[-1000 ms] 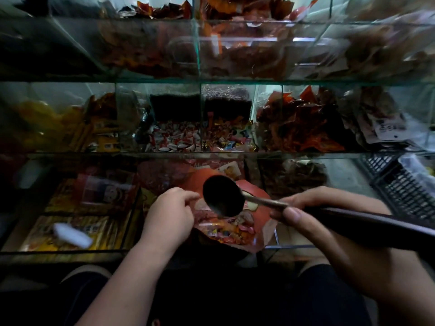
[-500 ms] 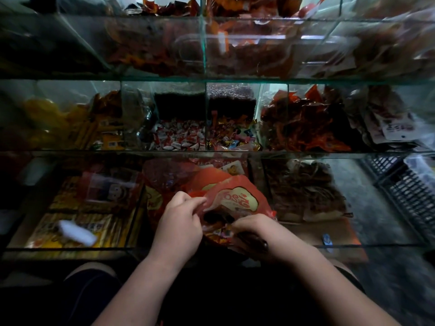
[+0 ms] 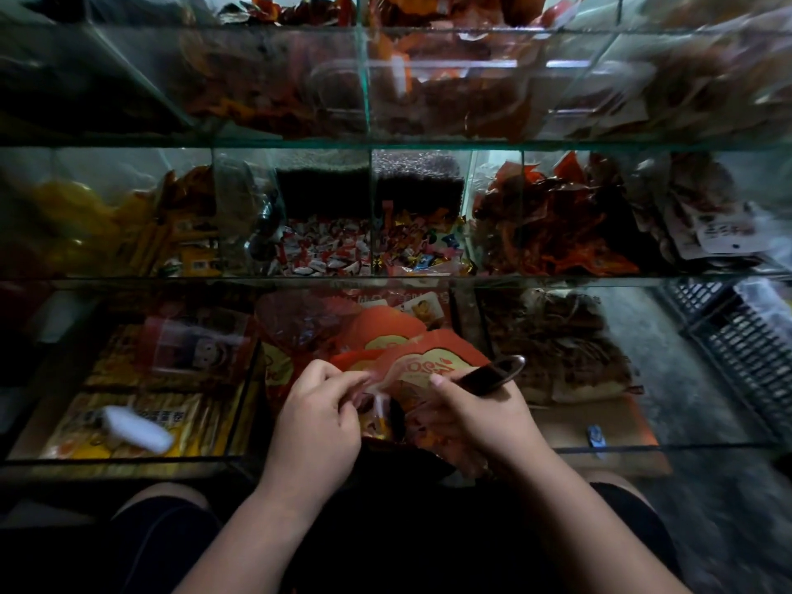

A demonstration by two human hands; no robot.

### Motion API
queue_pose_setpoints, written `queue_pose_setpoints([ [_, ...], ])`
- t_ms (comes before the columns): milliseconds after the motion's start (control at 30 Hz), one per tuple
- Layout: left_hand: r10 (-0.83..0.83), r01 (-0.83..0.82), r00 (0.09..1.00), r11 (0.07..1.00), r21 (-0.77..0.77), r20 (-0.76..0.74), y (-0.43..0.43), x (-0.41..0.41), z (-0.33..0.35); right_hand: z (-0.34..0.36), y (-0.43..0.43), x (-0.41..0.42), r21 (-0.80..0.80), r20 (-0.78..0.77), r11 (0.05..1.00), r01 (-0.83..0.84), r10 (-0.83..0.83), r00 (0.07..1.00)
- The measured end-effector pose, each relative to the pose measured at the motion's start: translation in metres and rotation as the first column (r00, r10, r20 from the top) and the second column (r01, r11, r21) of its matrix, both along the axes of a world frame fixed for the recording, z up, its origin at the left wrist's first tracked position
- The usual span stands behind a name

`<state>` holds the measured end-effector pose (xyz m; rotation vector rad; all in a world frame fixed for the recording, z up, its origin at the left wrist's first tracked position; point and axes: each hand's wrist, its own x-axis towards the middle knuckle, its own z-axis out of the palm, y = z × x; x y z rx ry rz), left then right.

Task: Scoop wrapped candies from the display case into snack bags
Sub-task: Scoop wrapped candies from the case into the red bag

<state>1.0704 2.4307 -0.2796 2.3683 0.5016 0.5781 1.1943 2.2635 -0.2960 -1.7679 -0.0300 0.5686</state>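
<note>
A red snack bag [image 3: 422, 364] with a cream heart label sits low in the middle, held between both hands. My left hand [image 3: 319, 418] pinches the bag's left edge near its mouth. My right hand [image 3: 475, 415] grips the bag's right side and also holds the dark scoop handle [image 3: 488, 375], which points up and right; the scoop's bowl is hidden. Candies show through the bag's clear lower part [image 3: 377, 422]. Wrapped candies lie in two middle-shelf glass compartments: red-and-white ones [image 3: 325, 250] and mixed colourful ones [image 3: 422, 250].
The glass display case [image 3: 385, 143] has three tiers of compartments with orange and brown snack packets. More red bags [image 3: 377, 325] lie behind the held one. Yellow packets and a white object [image 3: 137, 428] sit lower left. A black plastic crate [image 3: 745, 336] stands at right.
A second ago my right hand held the scoop's bowl over the open bag. Since then it has come down onto the bag, handle now sticking up, and both hands hold the bag's top.
</note>
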Motion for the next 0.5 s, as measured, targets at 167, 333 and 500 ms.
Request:
queue_pose_setpoints([
  [167, 0.012, -0.012, 1.0, 1.0, -0.011, 0.01, 0.001, 0.001, -0.001, 0.017, -0.018, -0.002, 0.207, -0.225, 0.95, 0.233, -0.186, 0.956],
  [333, 0.026, -0.026, 0.999, 1.0, 0.001, 0.034, 0.0, 0.003, -0.003, 0.024, -0.043, 0.0, 0.151, -0.234, 0.943, 0.296, -0.257, 0.938],
  [500, 0.061, -0.096, 0.979, 0.98, 0.175, 0.196, -0.01, 0.001, 0.005, 0.035, -0.053, -0.007, 0.199, -0.063, 0.959, 0.2, -0.191, 0.98],
])
